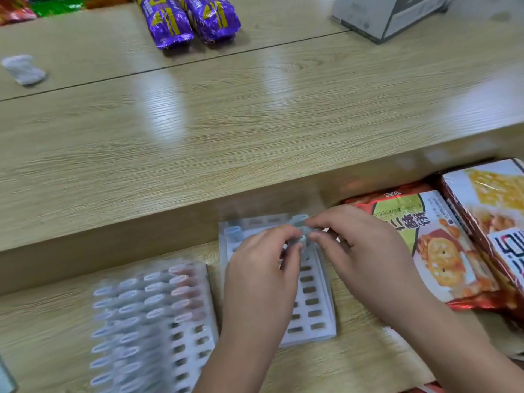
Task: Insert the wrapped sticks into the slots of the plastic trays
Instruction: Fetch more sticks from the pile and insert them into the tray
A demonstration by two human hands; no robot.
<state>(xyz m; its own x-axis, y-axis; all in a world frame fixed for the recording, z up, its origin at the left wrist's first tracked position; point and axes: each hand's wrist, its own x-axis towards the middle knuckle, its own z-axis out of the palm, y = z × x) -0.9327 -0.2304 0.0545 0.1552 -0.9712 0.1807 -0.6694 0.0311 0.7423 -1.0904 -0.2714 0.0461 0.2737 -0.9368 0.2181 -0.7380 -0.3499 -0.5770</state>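
As my left hand (261,268) and right hand (357,251) are pinching one wrapped stick (302,234) above the lower-centre tray (312,334), I should be squaring it to an empty slot (312,302).

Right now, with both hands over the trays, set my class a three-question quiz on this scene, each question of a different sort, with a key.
1. True or false: the left tray is fuller than the right tray.
2. The left hand and the right hand together pinch: A a wrapped stick; B a spoon; C a pencil.
3. Fill in: the biscuit packets lie to the ___ of the right tray.

Key: 1 true; 2 A; 3 right.
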